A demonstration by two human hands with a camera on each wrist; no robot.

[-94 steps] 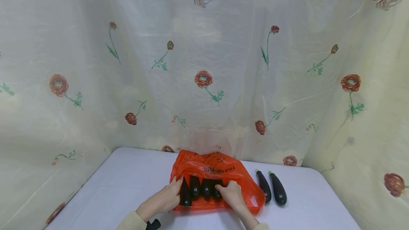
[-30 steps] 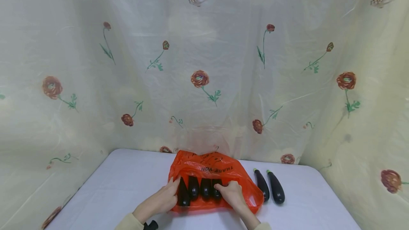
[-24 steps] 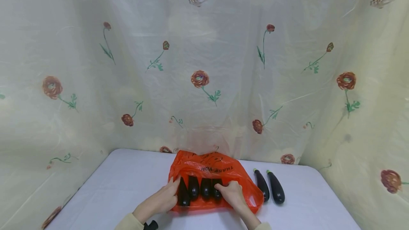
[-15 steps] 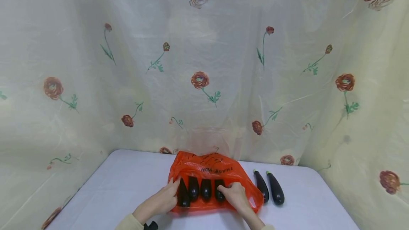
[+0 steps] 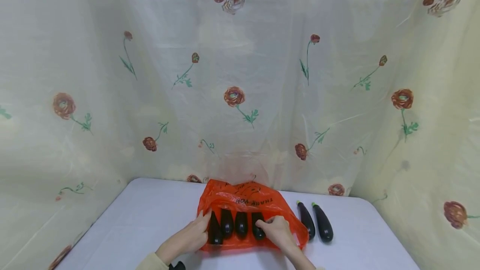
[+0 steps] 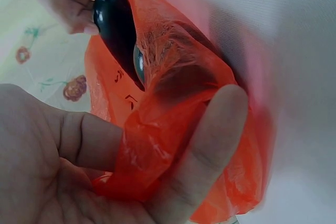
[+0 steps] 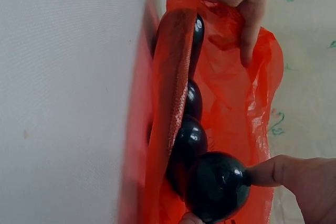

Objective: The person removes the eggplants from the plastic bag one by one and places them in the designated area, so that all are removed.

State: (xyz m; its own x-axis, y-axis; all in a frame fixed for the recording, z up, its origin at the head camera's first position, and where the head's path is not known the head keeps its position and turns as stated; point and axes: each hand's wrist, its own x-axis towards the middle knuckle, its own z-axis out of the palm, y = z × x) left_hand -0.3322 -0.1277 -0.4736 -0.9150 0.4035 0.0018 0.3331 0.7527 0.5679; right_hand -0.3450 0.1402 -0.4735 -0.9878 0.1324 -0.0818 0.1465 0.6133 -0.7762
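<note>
A red plastic bag [image 5: 258, 197] printed "THANK YOU" lies on the table, its mouth spread toward me. Several dark eggplants [image 5: 226, 222] lie side by side inside it. My left hand [image 5: 194, 233] grips the bag's left edge; in the left wrist view, the red film [image 6: 149, 140] passes between thumb and fingers. At the right of the row, my right hand [image 5: 276, 229] pinches the rightmost eggplant [image 7: 216, 188] between thumb and fingers. That eggplant sits partly over its neighbor [image 7: 188, 142] in the right wrist view. The bag's upper layer hides the far ends.
Two more eggplants [image 5: 323, 224] with green stem ends lie on the white table [image 5: 150, 207], just right of the bag. A flower-printed curtain [image 5: 240, 61] surrounds the table's back and sides. Something black [image 5: 178, 266] shows beneath my left forearm.
My right hand has shifted slightly right with the pinched eggplant, widening the gap to its neighbor. My left hand keeps its grip on the bag. The head view has tilted slightly up.
</note>
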